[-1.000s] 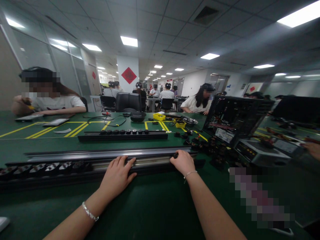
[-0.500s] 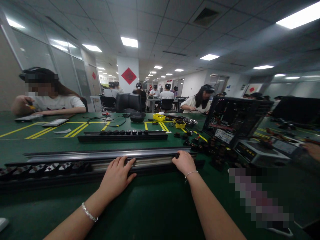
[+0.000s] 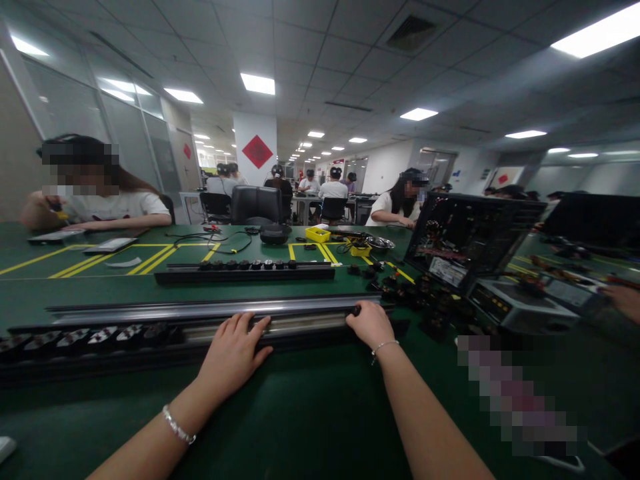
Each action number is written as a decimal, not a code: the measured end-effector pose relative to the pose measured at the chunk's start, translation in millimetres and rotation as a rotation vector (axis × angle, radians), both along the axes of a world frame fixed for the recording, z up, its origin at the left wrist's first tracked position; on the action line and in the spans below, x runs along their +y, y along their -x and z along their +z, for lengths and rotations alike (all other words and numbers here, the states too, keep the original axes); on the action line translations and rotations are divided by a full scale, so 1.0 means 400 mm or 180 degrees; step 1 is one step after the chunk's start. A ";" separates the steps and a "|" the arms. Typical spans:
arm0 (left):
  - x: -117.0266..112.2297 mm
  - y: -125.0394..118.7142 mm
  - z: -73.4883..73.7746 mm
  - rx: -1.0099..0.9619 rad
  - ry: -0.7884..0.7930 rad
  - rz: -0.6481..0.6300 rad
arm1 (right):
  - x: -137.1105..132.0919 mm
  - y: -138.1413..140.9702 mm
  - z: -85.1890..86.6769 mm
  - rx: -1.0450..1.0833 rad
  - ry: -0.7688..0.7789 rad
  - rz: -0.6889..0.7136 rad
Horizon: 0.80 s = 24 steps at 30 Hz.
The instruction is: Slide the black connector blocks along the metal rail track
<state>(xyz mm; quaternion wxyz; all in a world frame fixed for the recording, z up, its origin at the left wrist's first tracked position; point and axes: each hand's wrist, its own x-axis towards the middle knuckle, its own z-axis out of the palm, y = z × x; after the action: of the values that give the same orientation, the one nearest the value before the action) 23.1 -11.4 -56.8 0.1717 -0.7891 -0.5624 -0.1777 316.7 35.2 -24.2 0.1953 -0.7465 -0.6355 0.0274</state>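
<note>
A long black and silver rail lies across the green table in front of me, with several black sockets set in its left part. My left hand rests flat on the rail's middle, fingers stretched out. At the rail's right end my right hand is closed, pinching a small black part against the rail.
A second black rail with sockets lies farther back. A pile of loose black parts and an open computer case stand at the right. Yellow trays, cables and a metal bowl sit behind. Other people work at the table's far side.
My right hand has shifted slightly to the right along the rail's end. The left hand has stayed in place.
</note>
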 end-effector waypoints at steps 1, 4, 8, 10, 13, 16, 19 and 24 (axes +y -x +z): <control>0.000 0.000 -0.001 0.0002 -0.0003 0.0003 | 0.000 -0.001 0.000 0.0005 -0.0009 0.0001; 0.001 0.001 -0.003 -0.0009 -0.0009 0.0002 | 0.000 -0.003 -0.001 0.0006 -0.0042 -0.0001; 0.002 0.002 -0.005 -0.0017 0.0002 -0.0005 | -0.001 -0.006 0.000 0.0007 -0.0056 -0.0005; 0.002 0.001 -0.004 0.0008 0.0010 0.0010 | -0.002 -0.007 0.001 0.0026 -0.0047 -0.0018; 0.000 -0.001 -0.001 0.0055 0.0032 0.0045 | -0.003 -0.009 0.003 0.0056 -0.0020 -0.0041; -0.003 -0.003 0.002 0.0070 0.0065 0.0072 | -0.004 -0.009 0.006 0.0070 0.0006 -0.0037; -0.004 -0.003 0.004 0.0086 0.0081 0.0079 | -0.004 -0.011 0.008 0.0122 0.0030 -0.0059; -0.002 -0.003 0.004 0.0103 0.0068 0.0042 | -0.003 -0.017 0.009 0.0237 0.0042 -0.0121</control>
<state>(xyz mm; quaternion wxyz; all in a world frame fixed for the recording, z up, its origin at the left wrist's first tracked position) 24.2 -12.3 -55.4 0.1735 -0.7899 -0.5666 -0.1577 323.6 34.0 -20.8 0.2144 -0.7581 -0.6133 0.0556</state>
